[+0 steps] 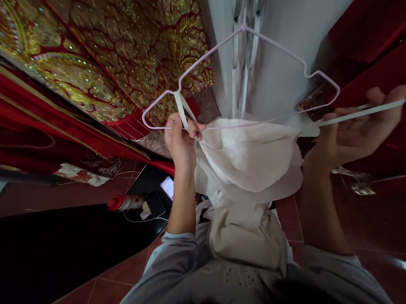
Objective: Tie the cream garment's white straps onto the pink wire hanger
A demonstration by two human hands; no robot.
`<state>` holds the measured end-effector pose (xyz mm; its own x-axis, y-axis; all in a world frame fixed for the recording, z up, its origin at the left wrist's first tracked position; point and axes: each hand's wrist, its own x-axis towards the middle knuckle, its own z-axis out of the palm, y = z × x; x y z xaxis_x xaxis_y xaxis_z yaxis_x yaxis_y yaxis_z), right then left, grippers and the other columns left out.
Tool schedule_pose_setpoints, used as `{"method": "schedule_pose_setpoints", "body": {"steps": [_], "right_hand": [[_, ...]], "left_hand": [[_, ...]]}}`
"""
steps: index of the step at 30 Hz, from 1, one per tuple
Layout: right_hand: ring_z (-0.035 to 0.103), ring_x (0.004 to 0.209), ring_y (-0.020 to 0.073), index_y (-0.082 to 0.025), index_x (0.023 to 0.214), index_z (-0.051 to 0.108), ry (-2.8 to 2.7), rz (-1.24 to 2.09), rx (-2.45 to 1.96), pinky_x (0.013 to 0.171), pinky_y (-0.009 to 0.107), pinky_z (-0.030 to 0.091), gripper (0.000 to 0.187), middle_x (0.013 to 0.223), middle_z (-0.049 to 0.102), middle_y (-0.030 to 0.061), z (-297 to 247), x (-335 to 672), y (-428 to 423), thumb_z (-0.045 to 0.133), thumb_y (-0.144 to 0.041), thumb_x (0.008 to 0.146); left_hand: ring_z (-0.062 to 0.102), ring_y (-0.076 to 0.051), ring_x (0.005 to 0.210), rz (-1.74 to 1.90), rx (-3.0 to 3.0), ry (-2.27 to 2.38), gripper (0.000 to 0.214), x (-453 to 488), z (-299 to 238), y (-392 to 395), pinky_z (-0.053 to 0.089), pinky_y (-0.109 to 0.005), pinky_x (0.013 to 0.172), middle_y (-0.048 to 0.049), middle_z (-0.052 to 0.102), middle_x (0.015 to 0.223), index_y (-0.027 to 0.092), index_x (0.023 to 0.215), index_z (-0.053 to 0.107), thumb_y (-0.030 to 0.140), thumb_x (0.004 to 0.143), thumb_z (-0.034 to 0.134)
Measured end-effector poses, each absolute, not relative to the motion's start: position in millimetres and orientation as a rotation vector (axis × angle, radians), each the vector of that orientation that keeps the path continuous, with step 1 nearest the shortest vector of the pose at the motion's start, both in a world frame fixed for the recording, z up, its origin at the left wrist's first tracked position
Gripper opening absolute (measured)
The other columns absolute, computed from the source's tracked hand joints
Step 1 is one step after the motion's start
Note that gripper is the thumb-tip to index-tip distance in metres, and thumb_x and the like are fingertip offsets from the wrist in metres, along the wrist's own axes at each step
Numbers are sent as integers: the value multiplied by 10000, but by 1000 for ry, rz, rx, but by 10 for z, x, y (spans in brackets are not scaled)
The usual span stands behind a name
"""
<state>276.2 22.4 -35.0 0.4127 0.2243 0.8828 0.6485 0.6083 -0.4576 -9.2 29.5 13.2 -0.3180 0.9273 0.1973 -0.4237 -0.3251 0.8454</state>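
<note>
The left hand [183, 134] pinches a narrow white fabric strap [181, 109] looped over the notch of a thin lilac hanger [244, 27], beside its lower bar. The right hand [362, 132] is spread, a second flat white strap [364, 112] pulled taut across thumb and fingers, outside the hanger's right end. Between the hands, a sheer, softly creased white garment [252, 156] hangs below the hanger, above bunched cream cloth [245, 237]. A smooth pale panel [284, 50] lies behind the hanger's frame, bounded by gold-sequined red fabric [156, 31] leftward and plain red fabric [383, 44] rightward. Lower left, a black table [57, 253] bears one lit phone [167, 186] and one red-capped bottle [128, 203].
</note>
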Motion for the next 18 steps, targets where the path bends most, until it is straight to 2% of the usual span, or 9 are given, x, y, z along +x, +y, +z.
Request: {"method": "schedule_pose_setpoints", "body": {"steps": [2,5,7,9,12,15,18], "right_hand": [[688,1179,305,-467,1535,434,-1359,-201,-962,984,545,594,636,1509,551,41,-236,2597,108,668,-560,950],[665,1267,350,-344,1494,511,-1718,24,-1108,1068,597,553,623,1352,699,96,-143,2442,79,665,-577,938],[687,1228,355,-307,1545,459,-1782,103,-1165,1088,639,522,667,1217,762,98,-146,2411,113,641,-561,955],[721,1161,344,-315,1597,377,-1734,116,-1153,1094,651,505,715,1212,769,94,-180,2405,147,628,-541,967],[747,1094,335,-335,1600,359,-1693,102,-1125,1058,649,517,713,1331,731,103,-229,2389,161,619,-548,971],[750,1093,332,-354,1588,368,-1692,90,-1119,1061,648,514,668,1369,715,100,-243,2362,149,598,-529,986],[761,1080,320,-384,1595,344,-1668,79,-1101,1122,653,480,662,1395,699,94,-252,2370,147,595,-494,993]], "left_hand": [[610,-134,547,1811,887,845,357,-73,106,303,388,-211,456,59,377,500,237,755,489,414,1028,634],[650,-138,593,1826,935,779,331,-71,33,313,436,-198,488,53,440,521,225,770,514,413,980,687],[685,-145,635,1815,966,743,288,-104,-22,318,497,-201,547,40,531,568,215,815,551,404,936,732],[726,-157,705,1831,993,764,244,-167,-82,328,550,-218,622,16,652,683,215,919,591,391,903,760],[766,-186,903,1952,1070,905,330,-285,-188,358,595,-262,781,-29,750,962,237,1105,604,403,879,776],[707,-256,1212,2046,1226,1017,515,-375,-277,379,554,-370,1052,-88,693,1280,258,1279,575,501,873,779],[471,-320,1519,2118,1392,1048,781,-403,-271,349,380,-476,1263,-104,470,1607,348,1516,410,565,868,786]]}}
